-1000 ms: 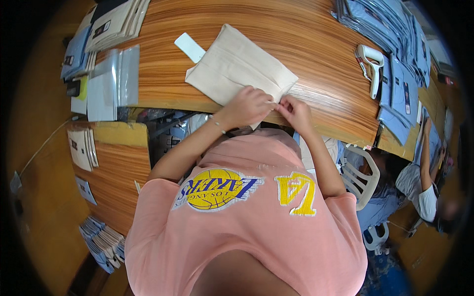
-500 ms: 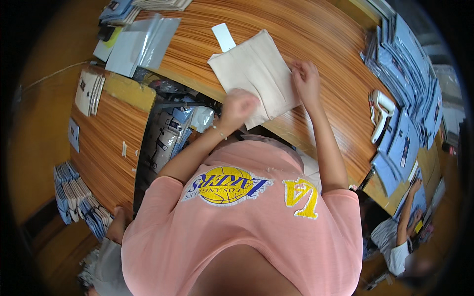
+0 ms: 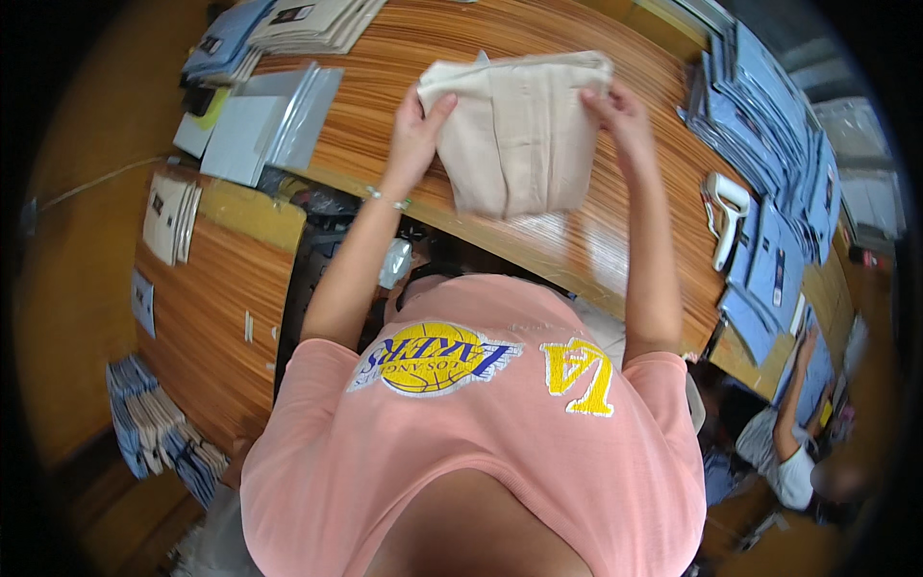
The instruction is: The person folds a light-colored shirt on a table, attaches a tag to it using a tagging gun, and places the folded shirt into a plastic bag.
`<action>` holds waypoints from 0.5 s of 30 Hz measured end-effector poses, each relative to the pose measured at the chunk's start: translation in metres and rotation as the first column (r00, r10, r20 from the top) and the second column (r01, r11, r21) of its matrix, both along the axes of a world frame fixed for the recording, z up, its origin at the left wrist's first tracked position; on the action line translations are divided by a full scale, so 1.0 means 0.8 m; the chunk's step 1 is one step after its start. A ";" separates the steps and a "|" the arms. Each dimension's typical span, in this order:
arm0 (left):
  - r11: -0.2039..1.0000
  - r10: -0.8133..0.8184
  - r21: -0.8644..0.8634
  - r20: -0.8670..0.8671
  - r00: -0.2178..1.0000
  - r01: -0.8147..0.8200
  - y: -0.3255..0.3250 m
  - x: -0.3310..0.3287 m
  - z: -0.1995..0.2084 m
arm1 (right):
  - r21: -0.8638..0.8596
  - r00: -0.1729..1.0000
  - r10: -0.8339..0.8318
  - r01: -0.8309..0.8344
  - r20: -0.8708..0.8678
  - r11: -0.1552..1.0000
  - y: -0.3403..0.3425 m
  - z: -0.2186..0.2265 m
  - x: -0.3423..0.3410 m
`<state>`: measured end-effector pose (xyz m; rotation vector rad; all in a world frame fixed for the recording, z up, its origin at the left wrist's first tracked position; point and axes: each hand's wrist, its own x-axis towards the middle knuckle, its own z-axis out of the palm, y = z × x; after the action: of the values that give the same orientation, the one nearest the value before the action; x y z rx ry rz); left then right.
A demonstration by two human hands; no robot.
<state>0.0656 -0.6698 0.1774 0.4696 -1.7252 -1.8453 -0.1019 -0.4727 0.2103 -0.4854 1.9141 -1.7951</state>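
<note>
**Folded beige cloth (image 3: 524,139) raised and squared between both hands**

Head view. Compared with half a second earlier, I find the cloth turned from its slanted lie on the bench (image 3: 413,38) to a tilted-up position, its far edge running nearly level. The left hand (image 3: 415,139) has shifted from low on the cloth to its upper left corner; the right hand (image 3: 625,120) has moved to the upper right corner.

Finger state: I read both sets of fingers as closed on the cloth, each thumb pressed to the near face. A lengthwise fold line runs down the middle. The lower edge is blurred, and I cannot tell whether it touches the bench.

Surroundings: to the left I see clear plastic sleeves (image 3: 303,120) beside a white sheet (image 3: 240,135). Beyond them lie beige packs (image 3: 312,29) next to blue packs (image 3: 226,43). On the right, a white roller tool (image 3: 729,216) lies close to a blue folded garment (image 3: 769,260), with a large blue stack (image 3: 750,106) beyond. A co-worker (image 3: 788,462) is at the lower right, well apart from both hands.
</note>
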 end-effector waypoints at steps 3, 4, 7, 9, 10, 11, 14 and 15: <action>0.948 -0.271 -0.187 -0.043 0.962 0.258 -0.007 -0.004 0.077 | -0.038 0.978 -0.031 0.024 -0.207 0.999 0.069 0.057 0.022; 0.935 -0.289 -0.197 0.058 0.956 0.294 -0.004 0.003 0.093 | -0.010 0.984 -0.066 0.066 -0.166 0.998 0.082 0.070 0.046; 0.656 -0.608 -0.398 0.225 0.762 0.641 -0.026 0.019 0.056 | 0.076 0.952 -0.047 0.073 -0.304 0.994 0.115 0.028 0.095; 0.542 -0.658 -0.380 0.362 0.660 0.750 -0.028 0.040 -0.014 | 0.308 0.916 -0.022 0.157 -0.400 0.938 0.125 -0.039 0.140; 0.474 -0.643 -0.416 0.438 0.628 0.776 -0.024 0.054 -0.043 | 0.349 0.906 -0.042 0.204 -0.422 0.915 0.127 -0.086 0.169; 0.405 -0.616 -0.444 0.513 0.597 0.799 -0.018 0.072 -0.068 | 0.387 0.896 -0.054 0.244 -0.440 0.889 0.128 -0.120 0.194; 0.218 -0.676 -0.346 0.620 0.397 0.912 -0.031 0.095 -0.086 | 0.619 0.852 0.216 0.152 -0.478 0.771 0.126 -0.128 0.225; 0.263 -0.732 -0.179 0.603 0.317 0.948 -0.041 0.084 -0.088 | 0.570 0.885 0.144 0.154 -0.443 0.807 0.129 -0.129 0.218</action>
<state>0.1325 -0.7029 0.1068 -0.5658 -3.1154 -1.7952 0.0726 -0.3697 0.1069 -0.7222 2.6619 -1.0135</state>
